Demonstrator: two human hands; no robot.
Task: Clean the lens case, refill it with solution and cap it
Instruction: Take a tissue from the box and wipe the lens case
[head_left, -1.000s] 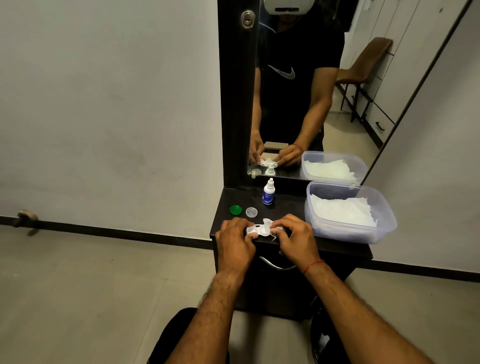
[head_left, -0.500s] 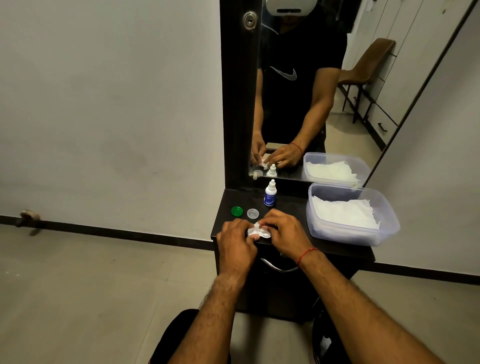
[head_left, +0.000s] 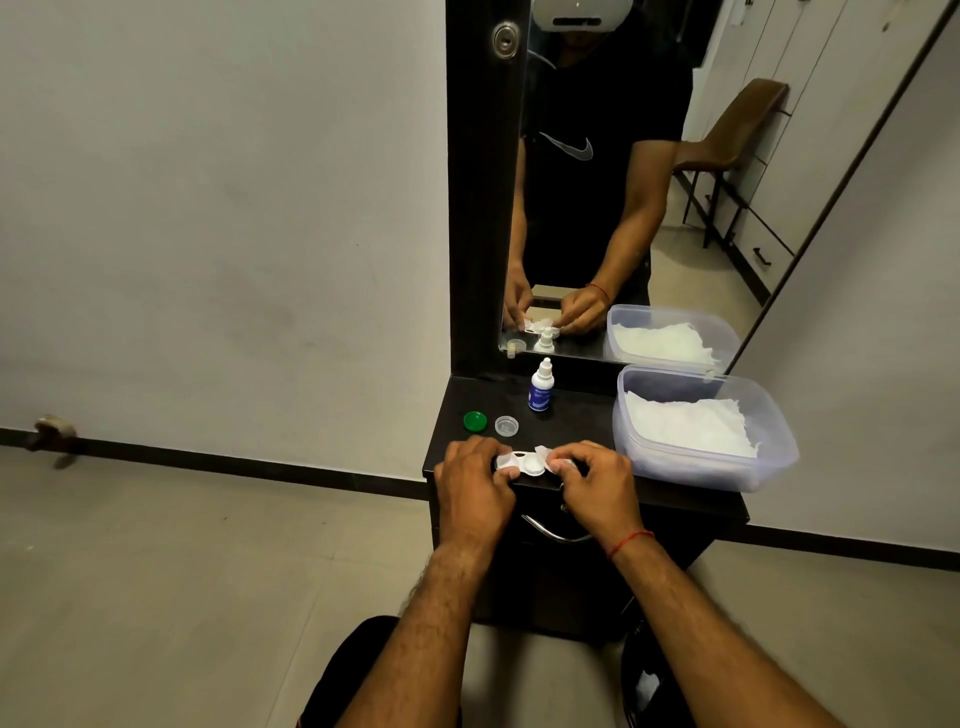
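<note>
The white lens case (head_left: 524, 462) lies uncapped near the front edge of the dark dresser top (head_left: 582, 421), both wells showing. My left hand (head_left: 475, 480) grips its left end. My right hand (head_left: 597, 480) pinches a small piece of white tissue (head_left: 545, 453) against the case's right end. A green cap (head_left: 475, 421) and a clear cap (head_left: 506, 425) sit loose just behind my left hand. The small solution bottle (head_left: 541, 385), white with a blue label, stands upright and capped further back.
A clear plastic tub (head_left: 779, 447) with white tissues fills the right side of the dresser top. A tall mirror (head_left: 623, 182) stands right behind it and reflects me. A drawer handle (head_left: 550, 532) shows under my hands. Grey floor lies to the left.
My hands moved apart again after closing together half a second ago. The case's wells are now uncovered between them, and the tissue sits at the right end.
</note>
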